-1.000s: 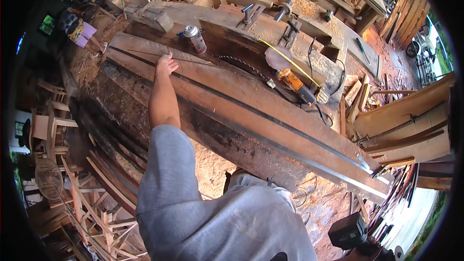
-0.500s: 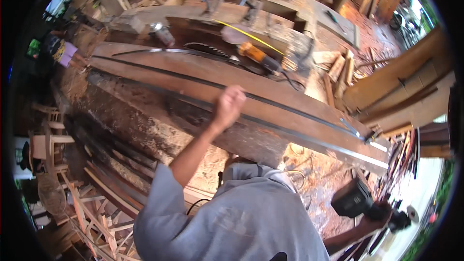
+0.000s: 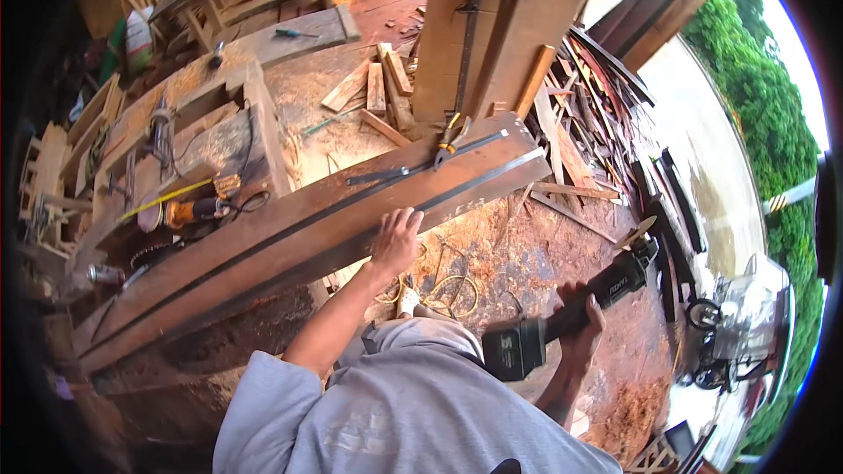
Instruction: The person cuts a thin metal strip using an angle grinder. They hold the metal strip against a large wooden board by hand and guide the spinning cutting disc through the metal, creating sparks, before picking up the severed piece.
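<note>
My left hand [image 3: 395, 244] rests at the near edge of a long brown plank [image 3: 255, 228], fingers loosely bent and apart with nothing held. Two long dark metal strips [image 3: 461, 184] run along the plank, shining toward the right end. A clamp [image 3: 448, 145] with yellow parts sits near that end, beside a short dark strip [image 3: 364, 177]. My right hand [image 3: 581, 320] is closed on a black cordless angle grinder [image 3: 612, 281] with a disc at its tip, held away from the plank at lower right.
A workbench [image 3: 167, 96] holds an orange power tool [image 3: 184, 211], yellow tape and a spray can [image 3: 105, 273]. Leaning boards [image 3: 448, 44], offcuts [image 3: 356, 83] and a scrap pile [image 3: 571, 96] lie beyond. A coiled cord [image 3: 452, 290] lies on the floor; a motorcycle [image 3: 729, 325] stands right.
The view has swung toward the right. My left hand has moved from the plank's far left portion toward its right end. The grinder in my right hand has come up further into view.
</note>
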A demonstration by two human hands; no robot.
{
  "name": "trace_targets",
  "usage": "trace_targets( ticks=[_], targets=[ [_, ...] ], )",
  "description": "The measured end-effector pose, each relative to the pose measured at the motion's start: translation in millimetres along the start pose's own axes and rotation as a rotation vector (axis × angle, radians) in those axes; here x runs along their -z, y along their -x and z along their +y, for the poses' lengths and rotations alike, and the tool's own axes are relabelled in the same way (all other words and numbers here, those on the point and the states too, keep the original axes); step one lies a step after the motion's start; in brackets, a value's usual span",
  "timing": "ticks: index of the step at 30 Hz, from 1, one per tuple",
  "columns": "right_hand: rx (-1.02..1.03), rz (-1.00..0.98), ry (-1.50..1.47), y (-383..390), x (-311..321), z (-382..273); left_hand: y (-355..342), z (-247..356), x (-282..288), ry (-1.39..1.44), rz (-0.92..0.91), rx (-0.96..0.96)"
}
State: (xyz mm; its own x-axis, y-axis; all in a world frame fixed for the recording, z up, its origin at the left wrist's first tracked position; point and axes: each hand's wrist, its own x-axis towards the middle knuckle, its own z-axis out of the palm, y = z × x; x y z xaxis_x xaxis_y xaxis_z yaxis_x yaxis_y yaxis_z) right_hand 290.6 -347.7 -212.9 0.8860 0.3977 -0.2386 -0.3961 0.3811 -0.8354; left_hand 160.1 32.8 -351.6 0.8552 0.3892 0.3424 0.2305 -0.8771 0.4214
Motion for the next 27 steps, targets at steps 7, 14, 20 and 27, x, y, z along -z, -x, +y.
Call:
trace_targets(
  ticks=[7, 14, 20, 27],
  targets=[
    [-0.102, 0.07, 0.01, 32.4, 12.2, 24.0, 1.7, -9.9, -5.5, 0.002, 0.008, -0.047],
    [-0.04, 0.122, -0.183, -2.1, 12.7, 17.0, 1.8, -7.7, -12.5, -0.186, 0.017, -0.006],
    [-0.235, -0.208, -0.345, -17.2, 11.3, -6.4, -2.0, -0.8, -12.2, -0.131, 0.026, -0.021],
    [-0.111, -0.08, 0.267, -48.6, -54.3, -28.4, 2.4, -0.8, -9.8, -0.166, 0.018, -0.005]
  ],
)
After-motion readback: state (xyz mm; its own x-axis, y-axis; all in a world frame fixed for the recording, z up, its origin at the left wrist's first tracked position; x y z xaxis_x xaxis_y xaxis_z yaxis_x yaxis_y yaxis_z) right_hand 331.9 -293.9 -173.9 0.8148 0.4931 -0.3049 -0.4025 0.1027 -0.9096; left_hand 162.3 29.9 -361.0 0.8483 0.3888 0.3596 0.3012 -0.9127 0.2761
